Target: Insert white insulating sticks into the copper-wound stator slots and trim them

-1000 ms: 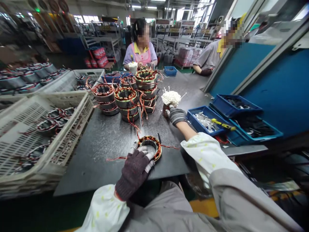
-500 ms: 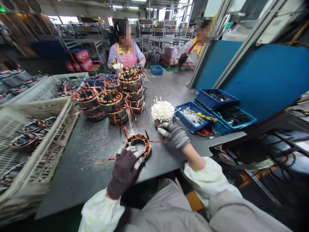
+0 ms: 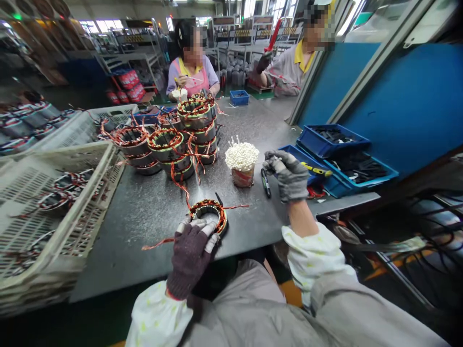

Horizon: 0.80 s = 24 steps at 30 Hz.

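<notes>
My left hand point(image 3: 191, 250), in a dark purple glove with pale fingertips, grips the near side of a motor stator point(image 3: 220, 219) with copper windings. The stator lies flat on the table, orange lead wires spreading from both sides. My right hand point(image 3: 287, 176), in a grey glove, is raised in front of the blue bin point(image 3: 285, 148). Its fingers are bent together; anything between them is too small to tell. Left of it stands a cup point(image 3: 242, 178) packed with white-tipped sticks point(image 3: 241, 156). A dark pen-like tool point(image 3: 265, 183) lies between cup and hand.
Stacked stators point(image 3: 166, 149) with trailing wires stand at the back left. A pale plastic crate point(image 3: 97, 193) holds more stators. Blue bins point(image 3: 365, 178) with black pieces sit at the right, near a yellow-handled tool point(image 3: 318, 169). Two people point(image 3: 191, 67) work across the table point(image 3: 144, 231).
My right hand has moved from the cup rightward to the front of the blue bin, uncovering the cup. My left hand stays on the stator. A co-worker has raised a red tool.
</notes>
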Available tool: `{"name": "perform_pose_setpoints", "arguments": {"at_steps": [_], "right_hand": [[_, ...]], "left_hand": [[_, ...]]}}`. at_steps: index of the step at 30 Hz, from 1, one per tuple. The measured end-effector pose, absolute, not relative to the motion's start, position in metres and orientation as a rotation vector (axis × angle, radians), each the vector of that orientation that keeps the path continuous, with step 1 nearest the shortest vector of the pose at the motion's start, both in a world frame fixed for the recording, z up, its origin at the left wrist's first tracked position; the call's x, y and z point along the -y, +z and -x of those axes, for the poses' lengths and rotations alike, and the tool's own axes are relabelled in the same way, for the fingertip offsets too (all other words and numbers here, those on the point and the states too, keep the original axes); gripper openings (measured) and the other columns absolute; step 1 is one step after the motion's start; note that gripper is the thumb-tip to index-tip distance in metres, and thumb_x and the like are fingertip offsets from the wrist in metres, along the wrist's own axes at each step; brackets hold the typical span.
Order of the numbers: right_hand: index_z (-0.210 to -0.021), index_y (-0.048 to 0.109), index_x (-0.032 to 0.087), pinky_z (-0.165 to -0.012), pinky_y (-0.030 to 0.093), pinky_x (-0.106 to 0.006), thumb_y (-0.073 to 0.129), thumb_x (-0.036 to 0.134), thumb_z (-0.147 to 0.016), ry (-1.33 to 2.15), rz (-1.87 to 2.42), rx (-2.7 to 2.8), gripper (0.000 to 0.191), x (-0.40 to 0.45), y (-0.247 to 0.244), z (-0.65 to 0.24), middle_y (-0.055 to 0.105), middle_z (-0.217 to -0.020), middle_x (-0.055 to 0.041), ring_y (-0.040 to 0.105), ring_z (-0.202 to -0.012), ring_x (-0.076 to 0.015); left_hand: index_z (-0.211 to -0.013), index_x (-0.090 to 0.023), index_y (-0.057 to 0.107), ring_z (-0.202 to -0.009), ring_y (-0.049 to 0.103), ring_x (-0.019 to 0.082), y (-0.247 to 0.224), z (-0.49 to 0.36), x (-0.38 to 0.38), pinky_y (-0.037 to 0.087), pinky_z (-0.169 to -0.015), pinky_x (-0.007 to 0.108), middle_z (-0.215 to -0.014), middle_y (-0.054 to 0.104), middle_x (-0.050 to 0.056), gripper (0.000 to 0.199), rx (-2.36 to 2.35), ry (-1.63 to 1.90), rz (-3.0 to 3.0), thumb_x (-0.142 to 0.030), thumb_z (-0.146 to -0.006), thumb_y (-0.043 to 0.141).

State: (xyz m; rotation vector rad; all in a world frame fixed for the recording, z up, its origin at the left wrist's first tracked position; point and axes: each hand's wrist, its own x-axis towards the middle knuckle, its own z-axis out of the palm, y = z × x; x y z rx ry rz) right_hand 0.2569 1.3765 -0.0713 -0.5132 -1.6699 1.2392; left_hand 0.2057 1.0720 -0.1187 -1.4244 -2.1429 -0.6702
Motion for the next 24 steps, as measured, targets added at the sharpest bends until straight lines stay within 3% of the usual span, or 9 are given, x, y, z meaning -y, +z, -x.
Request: {"name": "perform_pose_setpoints", "arguments": {"at_steps": [5,9,18,24], "right_hand": [[-0.114,0.072,0.027,-0.099,0.055,-0.045,0.050,0.045,-0.099,1.200,-0.093,2.178,0.032,-1.304,-0.103,-0.341,0.072,-0.125,-0.0094,0.069,-0.113,-0.0256],[-0.117,0.069,0.027,-0.098,0.055,-0.038,0.038,0.036,-0.105,1.291,-0.452,2.340,0.034,-1.264,-0.126,-0.383,0.073,-0.122,-0.0080,0.069,-0.113,-0.0197],[-0.110,0.070,0.021,-0.097,0.057,-0.032,0.038,0.029,-0.106,1.695,-0.466,2.255,0.033,-1.243,-0.138,-0.362,0.074,-0.113,-0.0090,0.070,-0.107,-0.0163],[-0.126,0.069,0.023,-0.107,0.052,-0.041,0.044,0.037,-0.103,1.412,-0.324,2.286,0.036,-1.248,-0.148,-0.330,0.065,-0.131,-0.0123,0.063,-0.122,-0.0221]], "left_hand": [[-0.127,-0.021,0.059,-0.118,0.065,0.024,-0.115,-0.212,-1.072,0.038,-0.117,0.050,-0.116,0.074,0.007,0.029,2.262,-0.710,1.381,-0.025,-0.098,0.057],[-0.127,-0.021,0.061,-0.125,0.060,0.024,-0.110,-0.213,-1.068,0.034,-0.120,0.052,-0.122,0.072,0.007,0.029,2.352,-0.632,1.486,-0.023,-0.101,0.049],[-0.125,-0.020,0.063,-0.119,0.063,0.026,-0.109,-0.217,-1.072,0.035,-0.118,0.051,-0.116,0.073,0.008,0.028,2.374,-0.599,1.433,-0.026,-0.101,0.050],[-0.141,-0.018,0.052,-0.131,0.056,0.028,-0.117,-0.225,-1.079,0.041,-0.115,0.048,-0.132,0.067,0.011,0.043,2.417,-0.832,1.105,-0.029,-0.099,0.053]]}}
